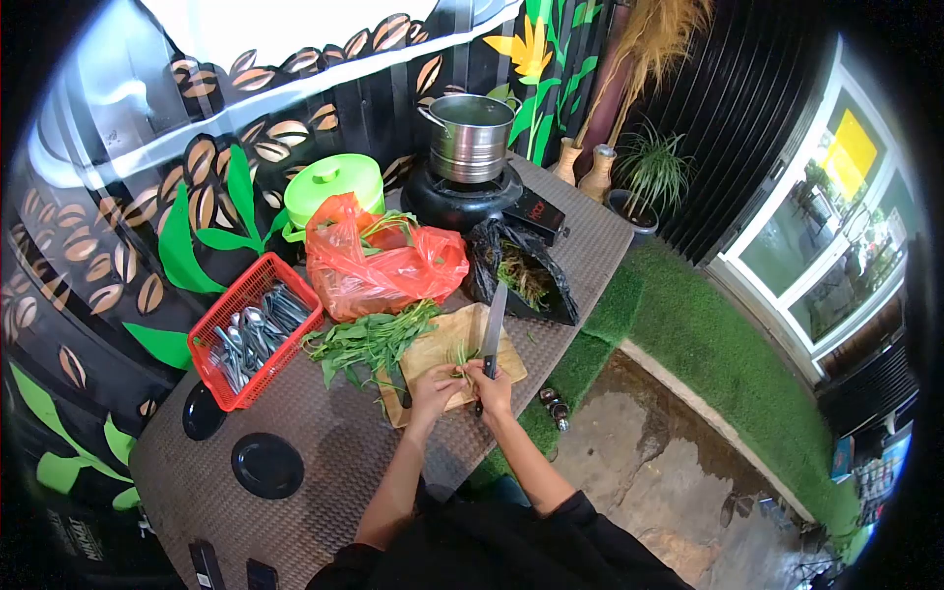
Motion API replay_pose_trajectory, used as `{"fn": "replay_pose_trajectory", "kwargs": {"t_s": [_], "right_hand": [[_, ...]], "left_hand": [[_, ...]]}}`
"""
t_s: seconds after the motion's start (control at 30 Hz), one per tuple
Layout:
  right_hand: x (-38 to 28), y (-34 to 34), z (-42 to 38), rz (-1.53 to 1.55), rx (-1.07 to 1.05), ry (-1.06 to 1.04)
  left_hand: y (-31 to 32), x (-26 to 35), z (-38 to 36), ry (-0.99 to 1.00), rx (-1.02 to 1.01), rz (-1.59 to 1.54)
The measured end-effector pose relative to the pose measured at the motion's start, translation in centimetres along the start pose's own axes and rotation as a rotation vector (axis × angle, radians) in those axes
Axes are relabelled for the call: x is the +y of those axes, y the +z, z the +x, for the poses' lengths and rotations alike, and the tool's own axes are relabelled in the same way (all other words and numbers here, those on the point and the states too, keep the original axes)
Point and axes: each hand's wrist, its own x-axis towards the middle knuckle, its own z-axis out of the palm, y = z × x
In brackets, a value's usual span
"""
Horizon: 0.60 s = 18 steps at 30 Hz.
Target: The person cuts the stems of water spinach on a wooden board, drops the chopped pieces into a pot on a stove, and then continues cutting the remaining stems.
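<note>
Over a wooden cutting board [504, 362], my left hand [434, 393] is closed on a few thin green stems [458, 358]. My right hand [491, 388] grips the black handle of a kitchen knife [494, 323], whose blade points up and away from me. Its fingers meet the left fingertips at the stems, so the exact pinch is hard to make out. A pile of leafy greens [370, 344] lies along the board's left edge. Just beyond sits a red plastic bag [379, 265] with more greens inside. An open black plastic bag [526, 280] holding stems and scraps lies beyond the board.
A red basket of cutlery [222, 376], a green lidded pot [339, 182] and black plates [267, 466] stand on the left side of the woven-look table [344, 492]. Behind are a steel pot [472, 138] on a black stove [447, 202]. Two phone-like objects lie near the front edge.
</note>
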Motion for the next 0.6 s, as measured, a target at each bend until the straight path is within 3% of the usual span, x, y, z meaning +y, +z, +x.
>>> {"fn": "replay_pose_trajectory", "kwargs": {"t_s": [0.07, 0.1, 0.17, 0.4, 0.6], "right_hand": [[-0.4, -0.8, 0.1, -0.046, -0.007, -0.006], [-0.9, -1.1, 0.1, -0.089, -0.012, -0.012], [-1.8, -1.4, -0.2, -0.131, -0.021, -0.031], [-1.9, -3.0, 0.9, -0.247, -0.091, -0.163], [-2.3, -3.8, 2.1, -0.325, -0.143, -0.24]], "left_hand": [[-0.4, -0.6, 1.0, -0.031, -0.16, 0.302], [0.1, -0.2, 1.1, -0.029, -0.16, 0.301], [1.0, 0.9, 1.4, -0.107, -0.005, 0.116], [3.4, 0.6, 3.0, -0.039, -0.047, -0.063], [5.0, 0.6, 3.8, -0.048, 0.039, -0.148]]}}
